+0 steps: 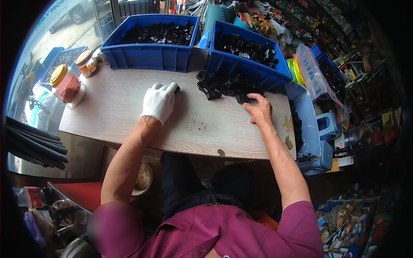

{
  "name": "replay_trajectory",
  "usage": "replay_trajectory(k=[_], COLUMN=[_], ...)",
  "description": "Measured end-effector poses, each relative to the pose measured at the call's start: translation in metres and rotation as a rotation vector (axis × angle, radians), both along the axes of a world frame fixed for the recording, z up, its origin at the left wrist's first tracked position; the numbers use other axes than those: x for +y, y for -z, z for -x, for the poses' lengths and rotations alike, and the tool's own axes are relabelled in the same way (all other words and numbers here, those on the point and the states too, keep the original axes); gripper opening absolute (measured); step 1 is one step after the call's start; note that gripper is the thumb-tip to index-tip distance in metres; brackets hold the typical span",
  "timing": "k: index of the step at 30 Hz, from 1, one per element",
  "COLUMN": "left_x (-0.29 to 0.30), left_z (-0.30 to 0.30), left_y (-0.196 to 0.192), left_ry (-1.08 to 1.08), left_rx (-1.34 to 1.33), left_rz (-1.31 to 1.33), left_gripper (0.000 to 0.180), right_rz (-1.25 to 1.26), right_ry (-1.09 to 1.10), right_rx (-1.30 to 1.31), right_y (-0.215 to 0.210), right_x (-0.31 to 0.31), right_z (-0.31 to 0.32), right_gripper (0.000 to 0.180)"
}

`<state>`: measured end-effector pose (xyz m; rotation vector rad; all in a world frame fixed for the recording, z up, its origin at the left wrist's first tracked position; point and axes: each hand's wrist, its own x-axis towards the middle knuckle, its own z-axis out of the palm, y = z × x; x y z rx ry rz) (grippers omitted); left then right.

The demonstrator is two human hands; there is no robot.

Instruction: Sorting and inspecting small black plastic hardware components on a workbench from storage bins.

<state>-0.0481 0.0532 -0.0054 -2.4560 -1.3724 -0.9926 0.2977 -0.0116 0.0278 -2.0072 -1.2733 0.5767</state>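
Note:
My left hand, in a white knitted glove, rests palm down on the wooden tabletop. Its fingers are closed on a small black plastic part, most of which the glove hides. Farther right, my bare right hand is at the near right edge of a heap of black plastic parts. Thumb and forefinger curve round one black part there, with their tips at its side. The heap lies loose on the table in front of the right blue bin.
Two blue bins, left and right, line the table's far edge, both full of black parts. Two lidded jars stand at the left. A light blue tub adjoins the right edge. The bare tabletop has brown stains near the front.

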Motion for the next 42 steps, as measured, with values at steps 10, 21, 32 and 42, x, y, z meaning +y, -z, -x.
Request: replay_trajectory(k=[10,21,32,42], left_x=[0.002,0.003,0.006,-0.039], left_z=[0.001,0.002,0.005,-0.064], left_y=[0.002,0.003,0.006,0.007], left_ry=[0.03,0.028,0.027,0.237], left_rx=[-0.043,-0.079,-0.2,-1.08], left_rz=[0.006,0.026,0.036,0.653], left_gripper=[0.015,0.013,0.024,0.032], right_rz=[-0.03,-0.063,-0.085,-0.089], right_ry=[-0.031,-0.028,0.02,0.07], right_rx=[-0.098,-0.172,-0.153,0.697], right_y=[-0.003,-0.002,0.005,0.005], right_x=[0.004,0.004,0.004,-0.027], right_z=[0.006,0.01,0.004,0.031], right_gripper=[0.046,0.044,0.036,0.04])
